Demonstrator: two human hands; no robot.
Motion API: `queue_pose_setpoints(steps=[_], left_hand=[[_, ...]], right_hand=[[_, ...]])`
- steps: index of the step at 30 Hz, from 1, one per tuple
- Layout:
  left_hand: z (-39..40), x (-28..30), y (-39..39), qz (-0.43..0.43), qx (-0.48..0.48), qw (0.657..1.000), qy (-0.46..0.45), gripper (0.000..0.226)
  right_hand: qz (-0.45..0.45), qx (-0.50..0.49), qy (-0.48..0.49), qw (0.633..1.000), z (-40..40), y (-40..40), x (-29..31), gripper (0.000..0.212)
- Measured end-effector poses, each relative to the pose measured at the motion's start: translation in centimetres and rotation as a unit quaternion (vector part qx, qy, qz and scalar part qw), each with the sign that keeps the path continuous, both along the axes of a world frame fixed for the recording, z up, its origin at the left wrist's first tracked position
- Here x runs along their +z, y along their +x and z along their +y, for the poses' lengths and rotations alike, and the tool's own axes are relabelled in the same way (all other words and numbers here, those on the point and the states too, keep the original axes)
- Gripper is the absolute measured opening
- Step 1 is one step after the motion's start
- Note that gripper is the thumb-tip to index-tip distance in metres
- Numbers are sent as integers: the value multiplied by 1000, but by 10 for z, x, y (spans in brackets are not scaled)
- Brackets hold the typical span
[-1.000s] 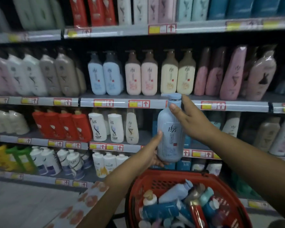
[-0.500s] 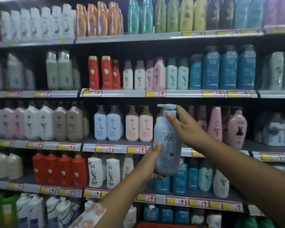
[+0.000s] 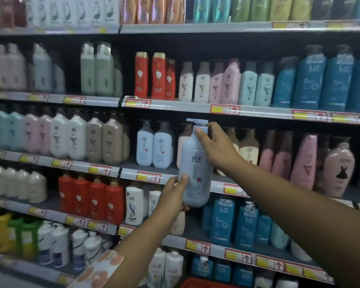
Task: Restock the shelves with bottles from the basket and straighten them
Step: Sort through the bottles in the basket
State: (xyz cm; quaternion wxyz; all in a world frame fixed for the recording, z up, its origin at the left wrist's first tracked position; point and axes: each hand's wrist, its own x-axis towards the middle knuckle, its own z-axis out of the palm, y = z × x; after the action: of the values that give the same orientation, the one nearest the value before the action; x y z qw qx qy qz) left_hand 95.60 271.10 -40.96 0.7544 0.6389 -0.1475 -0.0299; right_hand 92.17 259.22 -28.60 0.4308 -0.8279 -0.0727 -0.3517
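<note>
Both hands gripped one pale blue pump bottle (image 3: 196,165), held upright in the air before the shelves. Head view: the left hand (image 3: 173,194) cupped the bottle's base, its thumb pressed on the front of the lower body. The right hand (image 3: 216,148) held the neck and shoulder just under the pump head, its thumb on the front. The bottle stood in front of the front edge of the middle shelf (image 3: 104,170), covering part of the price strip, just right of two matching blue bottles (image 3: 154,148) already standing on that shelf. Pink bottles (image 3: 303,161) stood further right on the same shelf. A red basket rim (image 3: 197,283) showed at the bottom edge. A floral sleeve (image 3: 100,271) covered the left forearm.
</note>
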Motion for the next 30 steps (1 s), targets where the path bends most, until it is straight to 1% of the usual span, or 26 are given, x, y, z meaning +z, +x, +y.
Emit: queue_pose_setpoints(steps=[4,7,11,14,17,21,24,27,30], left_hand=[[32,-14,46,-11,58,998,-3,25],[49,-15,90,-11,71,997,1,24],[60,-17,152,-2,77,997,16,20],[61,-17,187,-22,69,996,52,34],[57,-10,211,-24,55,995,85,44],[52,3,233,-43,55,990,119,49],[46,12,245,-59,68,988,123,49],[36,17,250,-84,67,984,142,54],[29,15,252,-99,61,980,162,49]], right_hand=[[-3,20,7,1000,31,61,-14,30],[-24,10,18,1000,48,108,-23,30],[-41,-5,61,997,56,172,-33,29],[-36,-21,89,995,56,213,-35,28],[-47,-46,92,994,55,247,-32,28],[-57,-63,71,994,47,276,-20,26],[-72,-84,38,993,41,284,-8,30],[-77,-89,14,993,37,289,-2,27],[-90,-87,11,992,37,297,-8,26]])
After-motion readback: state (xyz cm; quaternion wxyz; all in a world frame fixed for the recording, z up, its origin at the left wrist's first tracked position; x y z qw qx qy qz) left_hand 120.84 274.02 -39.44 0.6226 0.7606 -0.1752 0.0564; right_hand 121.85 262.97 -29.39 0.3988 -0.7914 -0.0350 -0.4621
